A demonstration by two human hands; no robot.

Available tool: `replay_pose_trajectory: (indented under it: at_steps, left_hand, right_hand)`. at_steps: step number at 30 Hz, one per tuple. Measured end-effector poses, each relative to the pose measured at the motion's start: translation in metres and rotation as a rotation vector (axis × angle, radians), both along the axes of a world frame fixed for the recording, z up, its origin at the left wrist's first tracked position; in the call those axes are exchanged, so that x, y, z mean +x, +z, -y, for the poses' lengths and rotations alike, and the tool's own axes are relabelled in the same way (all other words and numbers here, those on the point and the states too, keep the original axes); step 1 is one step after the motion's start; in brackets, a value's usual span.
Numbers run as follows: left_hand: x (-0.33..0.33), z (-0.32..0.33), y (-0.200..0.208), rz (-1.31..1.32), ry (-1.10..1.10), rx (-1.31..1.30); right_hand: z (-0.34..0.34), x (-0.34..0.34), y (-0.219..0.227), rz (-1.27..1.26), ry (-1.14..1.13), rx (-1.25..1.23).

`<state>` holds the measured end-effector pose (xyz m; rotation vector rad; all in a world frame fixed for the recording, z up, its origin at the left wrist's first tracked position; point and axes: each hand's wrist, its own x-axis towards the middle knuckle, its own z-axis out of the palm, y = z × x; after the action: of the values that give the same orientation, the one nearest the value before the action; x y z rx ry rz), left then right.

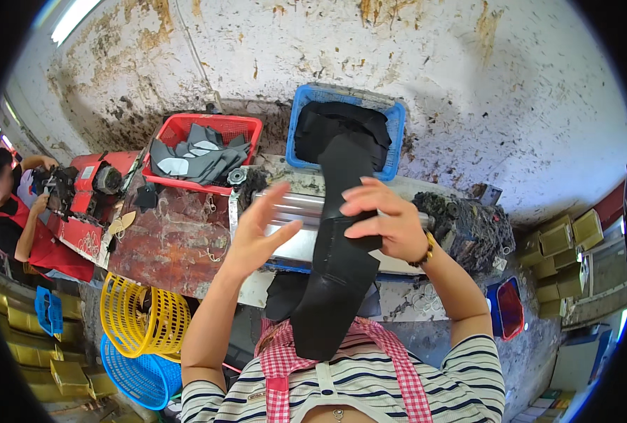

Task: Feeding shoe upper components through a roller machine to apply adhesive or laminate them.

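Observation:
A long black leather-like piece with stitched seams (334, 275) hangs in front of my chest, its upper end reaching up toward the blue basket. My right hand (392, 224) grips it near the middle from the right, fingers curled over its surface. To the left of it, my left hand (256, 236) is lifted with fingers spread and slightly blurred, holding nothing. Behind the piece lies a machine with shiny metal rollers (296, 204), partly covered by it. More dark material (282, 296) shows low behind the piece, near my apron.
A blue basket (398, 134) holds black pieces (310, 137); a red basket (249, 128) holds grey ones (211, 166). Dark lint (475, 236) coats the machine's right end. Yellow (127, 338) and blue baskets (127, 381) stand lower left. A co-worker (17, 225) works at far left.

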<state>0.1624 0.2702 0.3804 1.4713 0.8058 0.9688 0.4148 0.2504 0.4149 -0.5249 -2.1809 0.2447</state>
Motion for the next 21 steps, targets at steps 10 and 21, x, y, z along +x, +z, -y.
replay_pose_trajectory:
  at_steps: [10,21]
  left_hand:
    - [0.024,-0.035,0.079,-0.583,-0.388,0.41]
    - [-0.003,0.034,-0.023,-0.277,-0.403,-0.502]
  right_hand:
    - [-0.032,-0.036,0.003,-0.302,0.426,-0.605]
    - [0.041,0.039,-0.039,-0.116,0.212,-1.877]
